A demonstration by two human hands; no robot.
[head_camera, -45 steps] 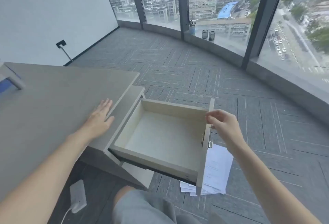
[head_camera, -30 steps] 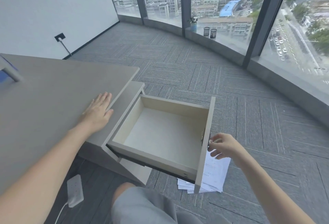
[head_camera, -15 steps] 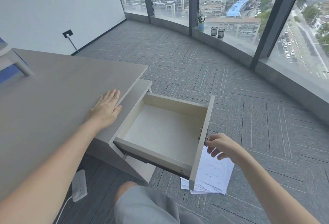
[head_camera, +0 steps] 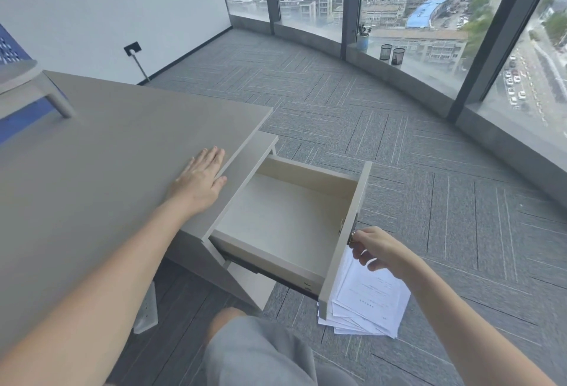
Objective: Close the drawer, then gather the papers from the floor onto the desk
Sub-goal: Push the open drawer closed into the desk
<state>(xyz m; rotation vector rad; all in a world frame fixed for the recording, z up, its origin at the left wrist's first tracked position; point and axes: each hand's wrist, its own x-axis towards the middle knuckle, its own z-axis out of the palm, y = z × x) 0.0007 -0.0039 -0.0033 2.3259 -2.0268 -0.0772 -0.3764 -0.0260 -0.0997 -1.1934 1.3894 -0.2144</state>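
Observation:
The pale wooden drawer (head_camera: 282, 219) stands pulled far out of the grey cabinet under the desk (head_camera: 101, 152), and it is empty inside. My right hand (head_camera: 379, 249) is at the outer face of the drawer front, fingers curled around the small metal lock or knob there. My left hand (head_camera: 201, 180) lies flat and open on the desk's right edge. A fanned stack of white printed papers (head_camera: 368, 302) lies on the carpet beside and partly behind the drawer front.
A white power strip (head_camera: 147, 309) lies on the floor under the desk. My knee in grey shorts (head_camera: 260, 352) is just below the drawer. Two mesh pen cups (head_camera: 392, 54) and a small potted plant (head_camera: 363, 36) stand on the curved window ledge. Grey carpet stretches to the right.
My right hand dropped from the top edge of the drawer front to its outer face at the lock. The drawer has slid slightly inward. My left hand stayed flat on the desk.

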